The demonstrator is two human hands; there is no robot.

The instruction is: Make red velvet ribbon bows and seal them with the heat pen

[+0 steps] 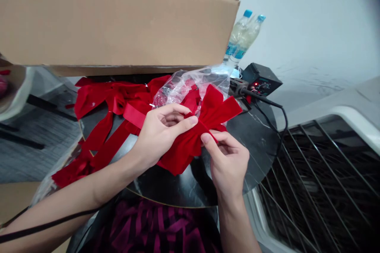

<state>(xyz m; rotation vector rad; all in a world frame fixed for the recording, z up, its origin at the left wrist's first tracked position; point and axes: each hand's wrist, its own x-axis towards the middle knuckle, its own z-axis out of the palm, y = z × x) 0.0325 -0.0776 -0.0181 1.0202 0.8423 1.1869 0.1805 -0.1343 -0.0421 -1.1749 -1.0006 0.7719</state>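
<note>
A red velvet bow [185, 148] is held above the round black table [252, 158], its loops and tails spread to both sides. My left hand [162, 130] pinches it near the middle between thumb and fingers. On the other side of the center, my right hand [228, 154] is closed on the same bow, thumb on top. Behind it lies a clear plastic bag [175, 87] with red material showing inside. More red bows and ribbon [113, 95] are heaped to the left of my left hand, some hanging over the table's edge.
A large cardboard box [118, 19] stands at the back. To its right are two plastic bottles [245, 37] with blue caps and a black control box [261, 79] with a lit red light and a cable. A fan heater or grille [320, 166] stands at the right.
</note>
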